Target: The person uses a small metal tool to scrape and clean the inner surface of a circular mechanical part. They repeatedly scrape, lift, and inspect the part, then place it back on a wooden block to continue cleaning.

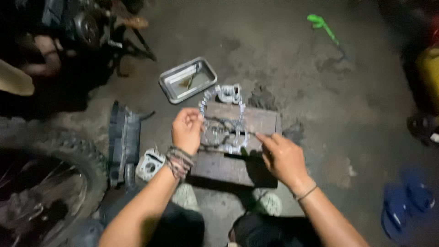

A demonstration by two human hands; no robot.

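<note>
metal engine cover (222, 123), silvery and ring-shaped, lies on a wooden block (238, 160) on the concrete floor (320, 91). left hand (186, 130) has its fingers curled on the cover's left edge, gripping it. right hand (283, 158) points its fingers at the cover's right side, pinching what may be a thin tool; too blurred to tell. a steel tray (188, 79) sits just behind, a knobby tyre (50, 151) well apart at left.
</note>
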